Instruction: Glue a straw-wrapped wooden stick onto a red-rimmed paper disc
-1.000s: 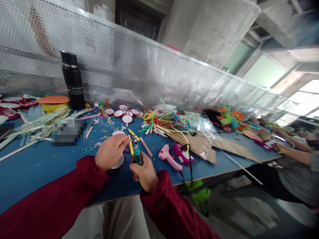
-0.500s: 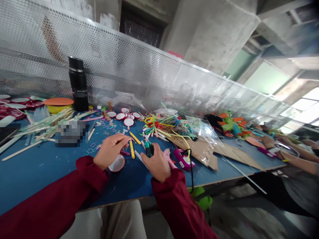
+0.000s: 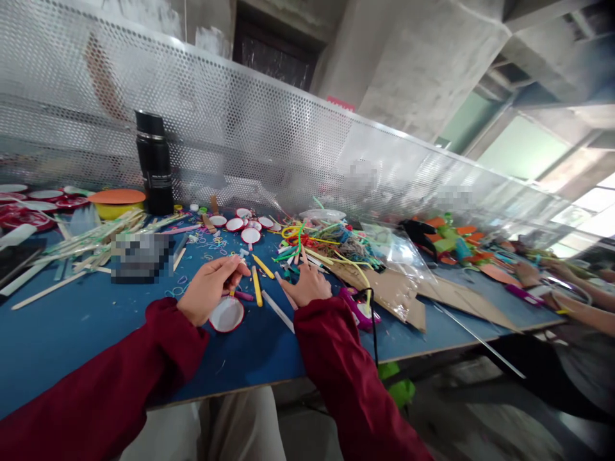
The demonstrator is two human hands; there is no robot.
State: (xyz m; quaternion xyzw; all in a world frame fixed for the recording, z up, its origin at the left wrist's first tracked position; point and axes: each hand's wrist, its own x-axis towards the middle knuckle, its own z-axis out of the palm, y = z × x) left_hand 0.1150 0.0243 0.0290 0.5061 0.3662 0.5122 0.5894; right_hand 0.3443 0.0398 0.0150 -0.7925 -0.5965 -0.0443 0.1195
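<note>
My left hand [image 3: 215,286] has its thumb and fingers pinched together over the blue table, on something too small to make out. Below it lies a round white disc with a red rim [image 3: 227,317]. My right hand [image 3: 307,285] is spread, palm down, at the near edge of a pile of coloured wires [image 3: 336,234]. Whatever lies under its palm is hidden. Between the hands are two yellow sticks [image 3: 257,286], a purple stick [image 3: 245,296] and a translucent white stick [image 3: 277,311].
A black bottle [image 3: 154,163] stands at the back left, near wooden sticks [image 3: 91,246]. Several red-rimmed discs [image 3: 250,236] lie ahead. Cardboard [image 3: 391,291] and a purple tool with a black cord [image 3: 358,310] are at right. Another person's hands [image 3: 562,285] work at far right.
My right hand has let go of the green-handled pliers, which no longer show, and its fingers have spread forward. My left hand stays pinched in nearly the same place.
</note>
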